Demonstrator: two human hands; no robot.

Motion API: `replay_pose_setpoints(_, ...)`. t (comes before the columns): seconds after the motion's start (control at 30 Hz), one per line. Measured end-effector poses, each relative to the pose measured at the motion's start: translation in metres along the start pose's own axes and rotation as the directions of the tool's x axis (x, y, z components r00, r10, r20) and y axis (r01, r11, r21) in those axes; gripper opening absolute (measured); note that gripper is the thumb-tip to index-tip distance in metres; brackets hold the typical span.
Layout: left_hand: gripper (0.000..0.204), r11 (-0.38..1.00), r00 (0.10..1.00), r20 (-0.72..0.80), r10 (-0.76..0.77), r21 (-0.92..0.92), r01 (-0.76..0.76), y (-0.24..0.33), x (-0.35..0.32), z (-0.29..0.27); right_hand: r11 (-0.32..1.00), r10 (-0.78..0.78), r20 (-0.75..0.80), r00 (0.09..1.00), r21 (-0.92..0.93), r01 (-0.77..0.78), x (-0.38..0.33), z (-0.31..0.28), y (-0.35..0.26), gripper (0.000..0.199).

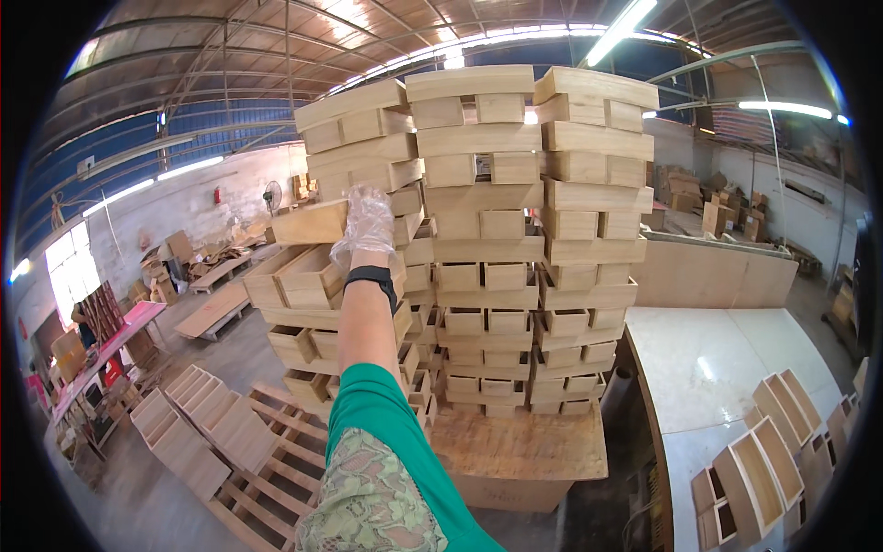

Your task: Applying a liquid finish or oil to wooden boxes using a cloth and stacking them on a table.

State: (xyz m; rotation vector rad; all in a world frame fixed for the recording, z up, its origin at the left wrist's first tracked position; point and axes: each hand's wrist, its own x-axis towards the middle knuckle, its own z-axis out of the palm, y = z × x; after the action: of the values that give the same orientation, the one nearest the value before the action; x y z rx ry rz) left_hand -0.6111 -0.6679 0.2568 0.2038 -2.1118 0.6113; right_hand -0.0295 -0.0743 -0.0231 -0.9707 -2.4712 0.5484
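Note:
My left hand (367, 225), in a clear plastic glove, reaches up to the left stack with a black band at the wrist. It is closed on the right end of a pale wooden drawer box (311, 224); the fingertips are partly hidden. The held box lies level, just above two open wooden drawers (308, 278) side by side. Right behind the hand rises a tall column of similar wooden drawers (357, 126). Two more columns, the middle stack (478, 140) and the right stack (596, 166), stand beside it. My right hand is not in view.
The stacks stand on a wooden platform (515, 442). A slatted pallet (262, 460) and wooden panel pieces (221, 419) lie at lower left. On the right, a white-topped table (708, 368) carries open drawers (759, 469). Cardboard boxes (722, 216) sit farther back.

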Motion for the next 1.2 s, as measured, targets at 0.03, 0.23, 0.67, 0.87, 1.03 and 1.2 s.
replay_pose_setpoints(0.03,0.037,0.999,1.000,0.012,0.029,0.036,-0.029,0.000,-0.006,-0.010,1.000,0.003,-0.005,1.000,-0.003,-0.003,-0.001,-0.002,-0.001,0.029)
replay_pose_setpoints(0.23,0.046,0.975,0.991,-0.079,0.109,0.203,-0.091,0.021,-0.019,-0.026,1.000,-0.002,-0.006,1.000,-0.019,0.002,-0.005,-0.002,-0.004,0.029)
replay_pose_setpoints(0.67,0.041,0.966,0.989,-0.013,-0.150,-0.214,0.144,0.028,-0.068,-0.078,1.000,-0.007,-0.014,1.000,-0.020,0.007,-0.003,-0.002,-0.004,0.029)
replay_pose_setpoints(0.87,0.049,0.926,0.957,0.243,-0.158,-0.299,0.228,0.027,-0.050,-0.084,1.000,-0.016,-0.012,1.000,-0.024,0.016,-0.011,-0.006,0.002,0.029)
replay_pose_setpoints(1.03,0.052,0.933,0.982,0.175,-0.069,-0.337,0.126,0.048,-0.045,-0.079,0.999,0.030,-0.052,0.998,-0.043,-0.032,-0.041,-0.014,0.019,0.029)
replay_pose_setpoints(1.2,0.048,0.688,0.930,-0.255,0.265,-0.626,-0.368,0.147,-0.115,-0.086,0.957,-0.179,-0.033,0.983,-0.236,0.166,-0.089,-0.005,0.046,0.029)
